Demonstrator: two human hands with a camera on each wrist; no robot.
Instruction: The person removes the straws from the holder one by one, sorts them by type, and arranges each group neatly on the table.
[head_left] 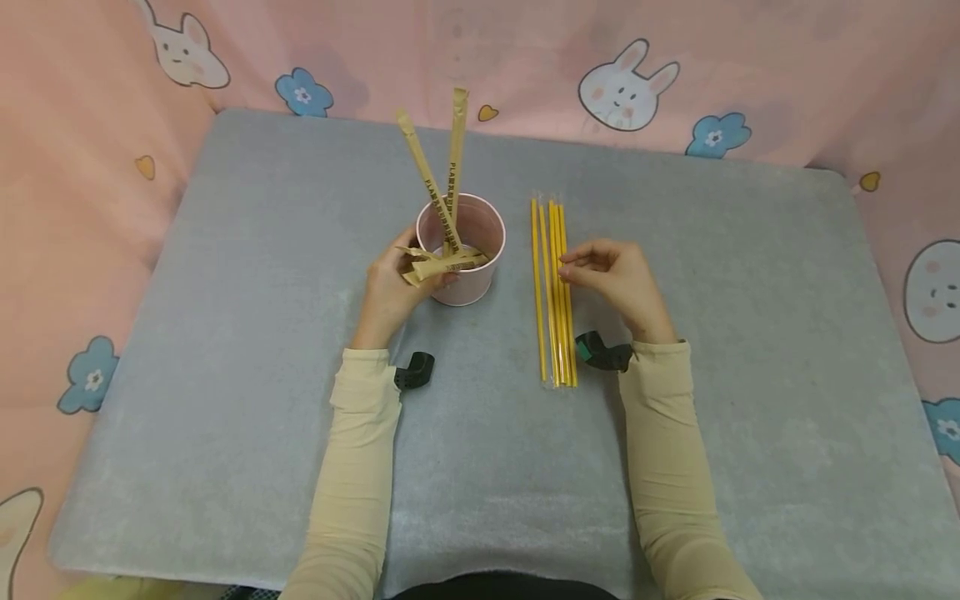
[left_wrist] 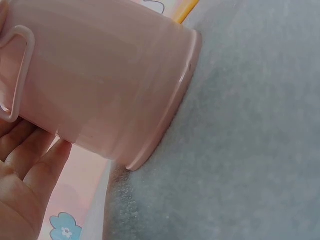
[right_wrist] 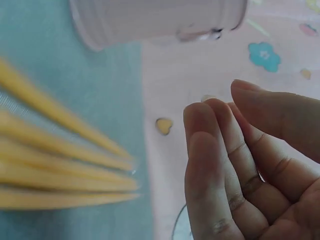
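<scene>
A pink metal bucket point(head_left: 468, 287) with a small side handle stands on the table, and my left hand point(head_left: 393, 287) holds it by its left side. In the left wrist view, fingers point(left_wrist: 47, 162) touch the bucket wall point(left_wrist: 110, 75). Two paper-wrapped straws point(head_left: 455, 150) stick up out of the bucket. More wrapped pieces point(head_left: 450, 265) lie across its near rim, over my left thumb. To the right, several yellow straws point(head_left: 555, 292) in clear wrap lie side by side. Over their right edge hovers my right hand point(head_left: 618, 279), fingers loosely bent, nothing between thumb and fingertips.
A grey cloth covers the table point(head_left: 787, 375). Pink curtain point(head_left: 517, 75) printed with rabbits and flowers hangs along the back and both sides. Dark wrist cameras point(head_left: 416, 371) sit at both cuffs, the right one close beside the yellow straws.
</scene>
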